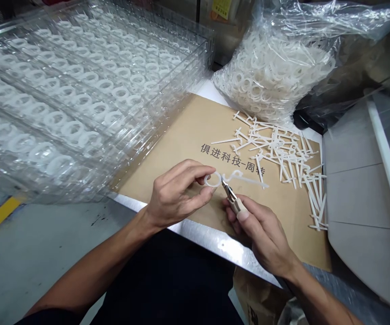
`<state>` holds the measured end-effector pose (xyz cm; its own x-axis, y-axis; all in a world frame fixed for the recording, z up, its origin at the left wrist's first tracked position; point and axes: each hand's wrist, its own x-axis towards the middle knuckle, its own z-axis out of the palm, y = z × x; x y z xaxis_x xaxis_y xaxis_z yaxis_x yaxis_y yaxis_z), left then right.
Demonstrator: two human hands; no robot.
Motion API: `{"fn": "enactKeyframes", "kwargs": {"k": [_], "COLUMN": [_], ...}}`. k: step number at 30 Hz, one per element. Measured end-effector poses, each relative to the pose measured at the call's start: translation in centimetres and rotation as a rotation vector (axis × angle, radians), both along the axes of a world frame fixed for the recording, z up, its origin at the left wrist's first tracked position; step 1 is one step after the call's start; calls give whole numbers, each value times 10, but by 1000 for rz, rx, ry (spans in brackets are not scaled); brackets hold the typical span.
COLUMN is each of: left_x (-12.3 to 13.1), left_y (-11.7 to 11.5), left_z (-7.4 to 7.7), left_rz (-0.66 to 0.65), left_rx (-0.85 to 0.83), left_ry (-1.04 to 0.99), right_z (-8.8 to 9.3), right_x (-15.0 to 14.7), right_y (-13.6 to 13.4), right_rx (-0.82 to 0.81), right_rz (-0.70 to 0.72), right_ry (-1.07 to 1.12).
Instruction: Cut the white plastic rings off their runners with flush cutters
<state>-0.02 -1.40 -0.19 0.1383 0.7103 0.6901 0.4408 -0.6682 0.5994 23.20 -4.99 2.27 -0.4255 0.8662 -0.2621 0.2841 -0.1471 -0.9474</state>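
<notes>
Between the thumb and fingers of my left hand (177, 192) is a white plastic ring (212, 179), pinched at its left side. A thin white sprue (249, 179) with a small loop extends to the right of the ring. My right hand (262, 230) grips a pair of nippers (232, 198) with pale handles. The metal jaws are at the spot where ring and sprue meet; whether they are closed through the plastic I cannot tell. Both hands are above a brown cardboard sheet (181, 135) with printed black characters.
Loose white sprues (279, 149) lie piled on the cardboard's right side. Behind them stands a clear plastic bag (276, 67) full of white ringed parts. Clear trays (113, 135) with rows of rings fill the left. A grey bin (364, 180) with a pale rim is at right.
</notes>
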Motion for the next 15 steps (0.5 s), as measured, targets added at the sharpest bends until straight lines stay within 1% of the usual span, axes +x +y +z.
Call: {"fn": "enactKeyframes", "kwargs": {"k": [3,6,10,15], "left_x": [0,0,-1,-2], "left_y": [0,0,-1,-1], "left_z": [-1,-1,-1,-2], "left_rz": [-6,-13,-6,5], "left_rx": [-8,-24,-26,-19], "left_ry": [-9,-8,-34,-57], "right_z": [0,-3,-6,-5], "right_x": [0,1,0,-3], "right_y": [0,0,2,7], "right_rx": [52,51,-12,-130], "right_rz": [23,25,-7,-95], "right_ry": [-62,-83,-34,119]}}
